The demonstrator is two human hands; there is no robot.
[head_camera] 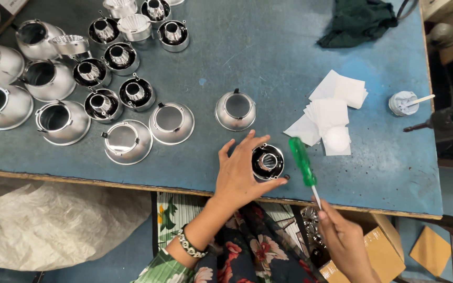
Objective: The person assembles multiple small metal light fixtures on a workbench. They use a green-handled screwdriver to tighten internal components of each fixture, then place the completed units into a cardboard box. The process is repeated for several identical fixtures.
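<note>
Standing by the blue worktable (268,63), looking down w/ the worker. Left hand (237,175) is spread wide, fingers curled round a small black-and-silver round fitting (267,162) that sits on the table near its front edge; thumb at the fitting's 4 o'clock, fingertips at 11. Right hand (344,241) is below the table edge, pinched narrow on the metal shaft of a green-handled screwdriver (303,162), handle pointing up toward 11 o'clock, lying just right of the fitting, approx touching distance but apart.

At 12 o'clock from the fitting, a silver reflector cone (235,110) stands alone. Further off at 10 o'clock, a crowd of more silver cones (61,121) and black-rimmed fittings (136,94), several rows, reaching the table's far-left corner. At 2 o'clock, a loose stack of white paper squares (334,102), w/ a small white round piece (336,138) on them. Past that at 3 o'clock-ish, a little white pot (402,103) w/ a stick in it. Dark green cloth (357,21) at far edge. Cardboard box (378,251) under the table by the right hand.
</note>
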